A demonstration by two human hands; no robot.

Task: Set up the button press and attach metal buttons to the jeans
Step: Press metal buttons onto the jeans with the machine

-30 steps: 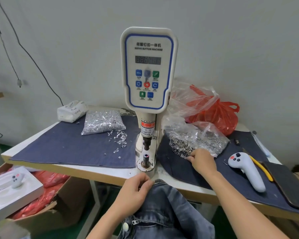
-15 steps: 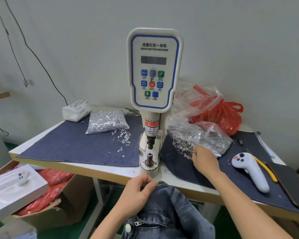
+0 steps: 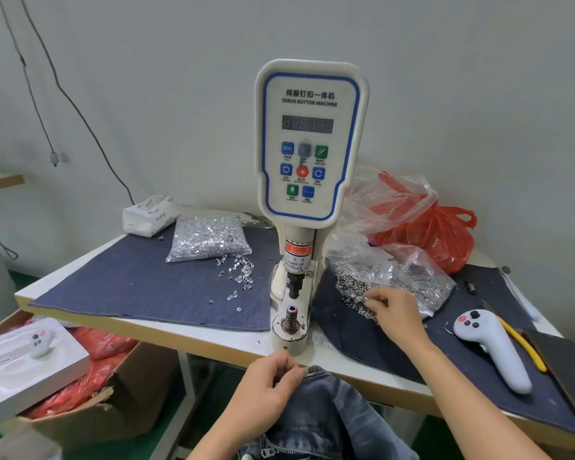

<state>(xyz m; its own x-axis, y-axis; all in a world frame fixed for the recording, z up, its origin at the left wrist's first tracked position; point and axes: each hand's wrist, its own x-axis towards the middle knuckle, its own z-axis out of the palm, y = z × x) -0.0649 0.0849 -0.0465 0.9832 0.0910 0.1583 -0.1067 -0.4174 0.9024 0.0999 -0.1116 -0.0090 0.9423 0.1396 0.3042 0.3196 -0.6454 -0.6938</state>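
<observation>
Rt hand (image 3: 390,313) now further fwd than 1 s back: was at the near edge of the button pile, now fingertips in among the loose metal buttons (image 3: 354,295) spilling from the clear bag (image 3: 409,277), rt of the press. Fingers curled down, tips drawn together, looks like pinching one button; can't tell for sure, too small and part hidden. Lt hand (image 3: 266,390) barely shifted: still pinching the jeans (image 3: 326,423) waistband corner betw thumb and curled fingers, just below the desk (image 3: 213,340) front edge, in front of the press base.

Meaning for task: likely the pick-a-button step. No fabric on the lower die (image 3: 291,318) yet, nothing pressed. Tack pile (image 3: 238,272) lt of press untouched, well apart from both hands.

Orientation:
- Button press (image 3: 309,144) upright, long axis vertical, control panel facing the camera. Upper punch directly above lower die, gap betw them open.
- Jeans hanging off the desk front toward the person, long axis running roughly away-to-near, waistband end pointing up at the die, zip visible lower down at frame bottom. Waistband just short of the base, not touching it as far as visible.
- Bag of tacks (image 3: 208,237) lying flat on the lt denim cloth (image 3: 140,283), mouth toward the press.

Also there: grey handheld controller (image 3: 492,350) on desk rt, red plastic bag (image 3: 439,234) behind, cardboard box (image 3: 90,410) on floor lt.
</observation>
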